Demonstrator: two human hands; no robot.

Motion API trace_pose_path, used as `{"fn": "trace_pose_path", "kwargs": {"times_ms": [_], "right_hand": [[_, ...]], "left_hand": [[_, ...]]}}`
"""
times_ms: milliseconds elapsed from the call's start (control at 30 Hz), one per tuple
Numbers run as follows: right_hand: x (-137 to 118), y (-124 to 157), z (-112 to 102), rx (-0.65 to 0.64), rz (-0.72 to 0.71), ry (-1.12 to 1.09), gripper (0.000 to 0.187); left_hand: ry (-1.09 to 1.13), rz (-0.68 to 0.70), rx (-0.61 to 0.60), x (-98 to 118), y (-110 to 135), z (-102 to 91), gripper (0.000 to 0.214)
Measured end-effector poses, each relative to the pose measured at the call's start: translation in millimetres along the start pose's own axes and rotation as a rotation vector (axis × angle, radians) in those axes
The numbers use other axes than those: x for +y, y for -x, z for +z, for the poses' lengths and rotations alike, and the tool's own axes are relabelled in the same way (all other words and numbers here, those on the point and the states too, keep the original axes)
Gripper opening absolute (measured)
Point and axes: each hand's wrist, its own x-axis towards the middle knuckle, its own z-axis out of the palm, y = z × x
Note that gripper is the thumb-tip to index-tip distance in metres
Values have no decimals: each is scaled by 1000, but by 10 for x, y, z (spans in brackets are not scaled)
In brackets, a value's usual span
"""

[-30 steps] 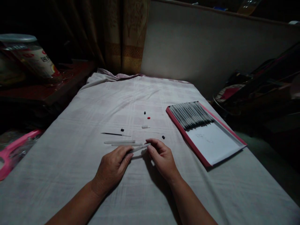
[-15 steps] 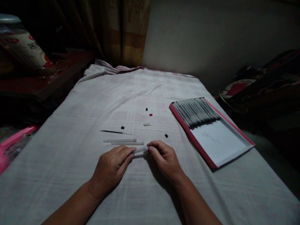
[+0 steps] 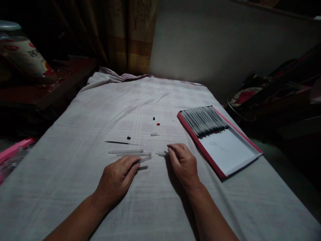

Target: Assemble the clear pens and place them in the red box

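My left hand (image 3: 120, 179) pinches a translucent pen barrel (image 3: 145, 159) between thumb and fingers, its free end pointing right. My right hand (image 3: 184, 164), a short gap away, has its fingers closed on a small clear pen tip piece (image 3: 162, 154) that narrows toward the left. Just beyond my left fingers, two more translucent barrels (image 3: 126, 151) lie side by side on the cloth. Behind them rests a dark ink refill (image 3: 117, 142) with a black cap (image 3: 128, 138) near it. Another clear tip piece (image 3: 154, 134) lies farther off.
A red-rimmed box (image 3: 218, 172) at the right holds a row of clear pens (image 3: 204, 120) with black caps. A small red plug (image 3: 158, 124) and a black one (image 3: 153, 118) sit mid-cloth. To the left, a lidded jar (image 3: 25, 57) stands on a dark red table (image 3: 50, 88).
My hands have drawn apart; the clear tip piece has come off the barrel with my right hand. The black cap near my right hand is now hidden. The view has shifted slightly.
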Motion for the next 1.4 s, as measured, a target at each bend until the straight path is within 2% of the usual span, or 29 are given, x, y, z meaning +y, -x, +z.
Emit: {"fn": "trace_pose_path", "kwargs": {"times_ms": [67, 133, 200, 267, 367, 467, 567, 733, 1100, 1200, 1400], "right_hand": [[98, -32, -80, 81, 31, 113, 21], [185, -58, -129, 102, 87, 241, 23], [236, -74, -137, 56, 113, 347, 27], [246, -88, -117, 6, 106, 398, 22], [198, -95, -78, -11, 88, 305, 16], [73, -56, -40, -21, 90, 23, 15], [-115, 24, 9, -96, 84, -241, 12], [-342, 101, 70, -188, 35, -421, 13], [-377, 105, 51, -211, -24, -459, 15], [-373, 93, 35, -247, -39, -390, 14], [-301, 99, 39, -320, -135, -169, 34]], "left_hand": [[10, -5, 6, -2, -2, 1, 20], [13, -13, 11, -3, -6, 1, 20], [16, -23, 10, -5, -10, 1, 20], [18, -24, 12, -9, -13, -1, 20], [19, -11, 16, -11, -14, -4, 20], [25, -5, 6, -2, -10, -8, 20], [20, 0, -17, 15, -9, -11, 20], [1, 16, -36, 36, -19, -19, 21], [9, 35, -47, 28, -18, -9, 20], [8, 54, -60, 43, -19, -14, 20], [-25, 85, -86, 63, -15, -15, 19]]}}
